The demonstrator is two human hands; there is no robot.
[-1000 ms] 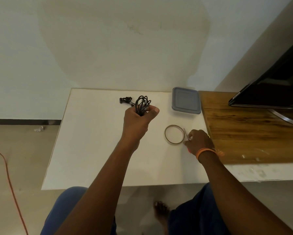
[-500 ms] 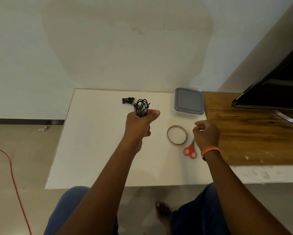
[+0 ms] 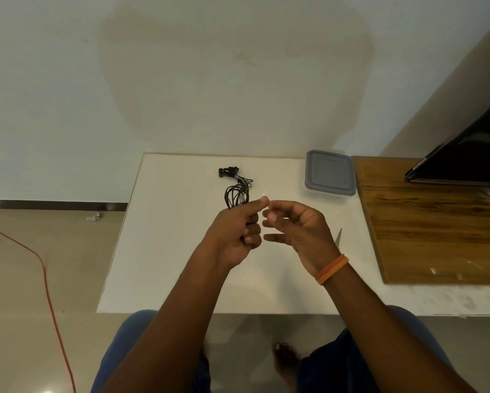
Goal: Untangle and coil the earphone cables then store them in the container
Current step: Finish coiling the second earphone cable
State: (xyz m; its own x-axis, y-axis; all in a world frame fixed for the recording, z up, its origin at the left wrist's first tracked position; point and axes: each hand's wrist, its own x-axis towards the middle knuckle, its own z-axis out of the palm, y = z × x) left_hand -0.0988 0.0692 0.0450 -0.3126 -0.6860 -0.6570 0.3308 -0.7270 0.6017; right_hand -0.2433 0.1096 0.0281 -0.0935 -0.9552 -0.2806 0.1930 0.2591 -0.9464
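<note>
A bundle of black earphone cables (image 3: pixel 236 194) is gripped in the left hand (image 3: pixel 236 232), whose fingers are curled round the lower part of the coil while its loops stand up above the fist. The earbud ends (image 3: pixel 229 172) are seen beyond the loops, towards the far edge of the white worktop (image 3: pixel 164 251); whether they rest on it or hang above it cannot be told. The left thumb is stretched out to the right, and something small and pale, possibly a scrap of clear tape, is seen at its tip, though it is too blurred to be named with certainty.

The right hand (image 3: pixel 297 231) is held just beside the left, above the worktop, with its fingers loosely curled and spread towards the left thumb. Whether anything is pinched between them cannot be told. An orange band (image 3: pixel 332 269) is worn on the right wrist.

A grey-lidded container (image 3: pixel 330 172) is set at the far right of the worktop, with its lid on, well apart from the hands. The metal blade tip of a pair of scissors (image 3: pixel 338 237) is seen just right of the right hand, the rest being hidden behind it. A wooden board (image 3: pixel 436 222) lies to the right of the container, and part of a dark screen (image 3: pixel 470 154) stands on it. An orange cord (image 3: pixel 48 279) runs across the floor at the left.
</note>
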